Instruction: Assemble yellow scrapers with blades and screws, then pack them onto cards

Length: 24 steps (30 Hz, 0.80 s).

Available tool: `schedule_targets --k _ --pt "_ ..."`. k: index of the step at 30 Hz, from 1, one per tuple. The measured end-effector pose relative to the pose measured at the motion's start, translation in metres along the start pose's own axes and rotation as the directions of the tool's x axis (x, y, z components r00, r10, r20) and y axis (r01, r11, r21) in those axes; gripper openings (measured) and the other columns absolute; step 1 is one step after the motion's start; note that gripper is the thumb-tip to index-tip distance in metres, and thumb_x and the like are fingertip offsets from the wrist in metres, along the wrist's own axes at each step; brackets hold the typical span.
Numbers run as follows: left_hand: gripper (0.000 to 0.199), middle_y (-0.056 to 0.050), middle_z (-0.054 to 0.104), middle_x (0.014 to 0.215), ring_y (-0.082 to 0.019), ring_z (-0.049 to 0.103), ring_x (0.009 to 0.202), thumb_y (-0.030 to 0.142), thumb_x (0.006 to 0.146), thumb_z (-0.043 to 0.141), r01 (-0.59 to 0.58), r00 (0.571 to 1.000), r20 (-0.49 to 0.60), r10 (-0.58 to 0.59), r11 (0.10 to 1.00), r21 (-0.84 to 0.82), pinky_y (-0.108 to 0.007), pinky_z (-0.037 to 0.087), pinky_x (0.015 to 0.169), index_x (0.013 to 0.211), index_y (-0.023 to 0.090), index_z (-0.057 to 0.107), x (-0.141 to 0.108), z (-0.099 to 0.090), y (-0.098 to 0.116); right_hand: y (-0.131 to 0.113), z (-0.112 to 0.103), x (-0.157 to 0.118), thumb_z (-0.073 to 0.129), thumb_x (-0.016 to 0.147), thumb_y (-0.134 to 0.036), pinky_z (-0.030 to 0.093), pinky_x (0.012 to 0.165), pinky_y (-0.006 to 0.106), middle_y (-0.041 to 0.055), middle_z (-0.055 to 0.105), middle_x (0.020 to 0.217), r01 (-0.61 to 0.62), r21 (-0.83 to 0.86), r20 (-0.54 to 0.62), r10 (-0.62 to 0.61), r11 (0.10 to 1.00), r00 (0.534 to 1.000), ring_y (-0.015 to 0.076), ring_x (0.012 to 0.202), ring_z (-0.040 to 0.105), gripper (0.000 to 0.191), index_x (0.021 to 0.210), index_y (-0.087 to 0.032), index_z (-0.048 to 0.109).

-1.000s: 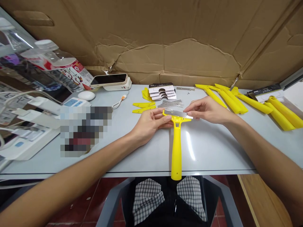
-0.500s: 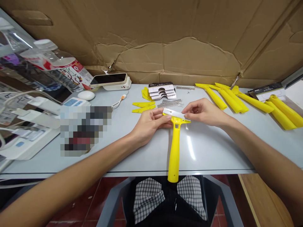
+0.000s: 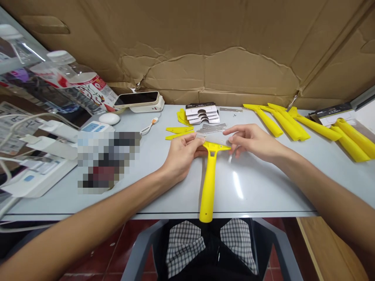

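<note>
Scraper (image 3: 209,175) on table (image 3: 263,191), blade boxes (image 3: 202,112) behind, phone (image 3: 137,98) far left

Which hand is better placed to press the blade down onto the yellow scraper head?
Probably the right hand: its fingers lie open beside the blade, free to press. The left hand already pinches the scraper head's other end, steadying it.

Both forearms are bare from elbow to wrist, with no sleeve, watch or ring showing. The left hand (image 3: 182,154) and right hand (image 3: 252,140) are ungloved. At 6 o'clock, a black-and-white checked garment (image 3: 183,248) covers the lap.
</note>
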<state>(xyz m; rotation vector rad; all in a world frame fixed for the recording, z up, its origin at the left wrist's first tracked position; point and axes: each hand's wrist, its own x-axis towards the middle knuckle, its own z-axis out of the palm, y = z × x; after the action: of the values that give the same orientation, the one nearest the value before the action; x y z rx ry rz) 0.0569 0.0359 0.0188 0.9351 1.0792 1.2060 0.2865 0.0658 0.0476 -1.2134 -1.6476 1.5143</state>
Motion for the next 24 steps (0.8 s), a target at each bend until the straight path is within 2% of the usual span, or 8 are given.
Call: schedule_targets --k 4,9,13,16,20,24 --pt "0.018 -0.009 0.082 0.094 -0.022 0.078 0.085 0.028 0.078 0.083 -0.008 1.000 -0.012 0.008 1.000 -0.010 -0.036 0.063 0.079 0.082 0.014 0.072 0.000 -0.001 0.001 0.004 0.000 0.004 0.088 0.080 -0.025 0.062 0.060 0.036 0.0089 0.077 0.071 -0.090 0.148 -0.003 0.092 0.985 0.996 0.0233 0.069 0.075 0.031 0.108 -0.018 0.076" --pt "0.017 -0.009 0.081 0.094 -0.022 0.077 0.086 0.027 0.080 0.082 -0.008 0.999 -0.033 0.008 1.000 -0.018 -0.037 0.063 0.082 0.084 0.014 0.071 0.000 0.001 0.002 0.008 0.004 0.005 0.100 0.069 -0.030 0.062 0.058 0.034 0.0087 0.077 0.075 -0.088 0.237 -0.022 0.096 0.967 0.995 0.0217 0.071 0.076 0.034 0.091 -0.017 0.078" --pt "0.017 -0.009 0.081 0.093 -0.022 0.077 0.085 0.026 0.080 0.082 -0.011 0.999 -0.031 0.010 1.000 -0.015 -0.038 0.063 0.082 0.082 0.015 0.070 0.000 0.001 0.003 0.008 0.009 0.005 0.104 0.061 -0.028 0.062 0.057 0.034 0.0077 0.074 0.075 -0.092 0.282 -0.051 0.110 0.955 0.993 0.0195 0.068 0.073 0.036 0.083 -0.016 0.077" --pt "0.016 -0.009 0.082 0.093 -0.022 0.078 0.085 0.026 0.081 0.082 -0.013 1.000 -0.019 0.013 1.000 -0.011 -0.037 0.064 0.081 0.084 0.014 0.073 0.001 0.000 0.002 0.007 0.012 0.006 0.100 0.065 -0.022 0.062 0.055 0.033 0.0074 0.073 0.076 -0.113 0.323 -0.081 0.146 0.940 0.986 0.0184 0.066 0.071 0.033 0.086 -0.016 0.076" --pt "0.017 -0.010 0.084 0.097 -0.022 0.079 0.087 0.027 0.082 0.082 -0.030 1.000 -0.006 0.030 1.000 -0.004 -0.036 0.065 0.081 0.090 0.013 0.077 0.001 0.000 0.001 0.008 0.015 0.007 0.088 0.076 -0.011 0.063 0.054 0.033 0.0063 0.072 0.076 -0.121 0.369 -0.132 0.181 0.922 0.975 0.0173 0.062 0.069 0.035 0.107 -0.016 0.073" --pt "0.018 -0.010 0.084 0.098 -0.023 0.080 0.087 0.028 0.082 0.083 -0.028 1.000 0.003 0.028 1.000 -0.012 -0.036 0.065 0.082 0.090 0.013 0.077 0.001 0.000 0.000 0.013 0.017 0.007 0.086 0.080 -0.013 0.065 0.056 0.032 0.0097 0.073 0.086 -0.101 0.409 -0.133 0.168 0.907 0.977 0.0174 0.068 0.072 0.025 0.102 -0.015 0.074"
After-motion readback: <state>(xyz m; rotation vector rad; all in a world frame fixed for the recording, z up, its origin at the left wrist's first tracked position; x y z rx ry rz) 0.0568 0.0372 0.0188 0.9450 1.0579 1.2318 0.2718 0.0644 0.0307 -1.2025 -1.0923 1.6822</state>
